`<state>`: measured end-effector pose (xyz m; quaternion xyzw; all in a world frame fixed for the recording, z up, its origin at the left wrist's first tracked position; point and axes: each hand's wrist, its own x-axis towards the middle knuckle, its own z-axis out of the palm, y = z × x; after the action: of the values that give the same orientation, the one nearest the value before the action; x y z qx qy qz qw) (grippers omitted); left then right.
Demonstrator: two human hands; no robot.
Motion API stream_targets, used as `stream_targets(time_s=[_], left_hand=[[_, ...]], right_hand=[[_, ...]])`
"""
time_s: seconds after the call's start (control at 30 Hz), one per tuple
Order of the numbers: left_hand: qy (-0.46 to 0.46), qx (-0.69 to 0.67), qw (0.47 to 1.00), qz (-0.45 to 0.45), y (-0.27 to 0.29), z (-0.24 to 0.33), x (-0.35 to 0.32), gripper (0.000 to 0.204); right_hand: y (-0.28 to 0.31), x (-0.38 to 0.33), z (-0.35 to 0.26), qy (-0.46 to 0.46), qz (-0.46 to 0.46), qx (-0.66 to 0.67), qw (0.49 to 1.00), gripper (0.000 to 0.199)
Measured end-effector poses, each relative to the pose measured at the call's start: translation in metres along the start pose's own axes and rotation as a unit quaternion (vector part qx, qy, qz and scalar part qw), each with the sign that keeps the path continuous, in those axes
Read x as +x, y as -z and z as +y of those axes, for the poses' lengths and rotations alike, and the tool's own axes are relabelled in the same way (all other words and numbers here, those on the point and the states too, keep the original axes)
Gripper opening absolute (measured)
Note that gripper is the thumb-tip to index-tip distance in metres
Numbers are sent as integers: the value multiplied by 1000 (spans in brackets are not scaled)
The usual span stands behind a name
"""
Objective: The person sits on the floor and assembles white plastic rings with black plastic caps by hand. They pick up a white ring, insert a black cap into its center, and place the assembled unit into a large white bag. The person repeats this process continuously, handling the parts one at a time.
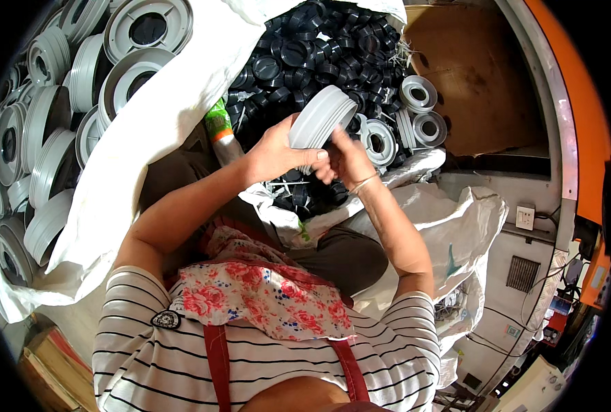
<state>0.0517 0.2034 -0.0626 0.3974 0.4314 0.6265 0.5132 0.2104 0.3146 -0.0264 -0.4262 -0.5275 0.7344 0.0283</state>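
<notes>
A round grey ribbed plastic ring [317,118] is held up above a white sack full of small black threaded caps [305,55]. My left hand [278,150] grips its left and lower side, thumb pressed along the lower edge. At the ring's right side is my right hand [346,158], its fingers bent and partly smeared by motion; I cannot tell whether they grip anything. Just right of the hands, several smaller grey ring pieces [378,141] lie on the black caps.
To the left, a large white sack [161,117] holds many big grey ribbed rings [51,165]. A cardboard box [480,82] stands at the far right, beside an orange-edged machine frame [573,103]. Another white sack [422,213] lies right of my knees, near a wall socket [525,218].
</notes>
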Motion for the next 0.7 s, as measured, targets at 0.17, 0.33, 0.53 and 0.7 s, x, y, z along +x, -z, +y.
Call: stream_targets(time_s=[0.17,0.33,0.53,0.7], left_hand=[[40,-26,999,6,-1,5,-1,59],[-176,263,949,20,0,41,1,64],[-347,542,633,430,58,174,19,77],[-419,343,771,335,61,145,14,52]], right_hand=[[0,7,12,170,82,-188,964,57],[25,14,18,-79,-134,145,977,86],[154,87,83,63,304,-630,712,63],[198,90,131,-136,216,-715,651,76]])
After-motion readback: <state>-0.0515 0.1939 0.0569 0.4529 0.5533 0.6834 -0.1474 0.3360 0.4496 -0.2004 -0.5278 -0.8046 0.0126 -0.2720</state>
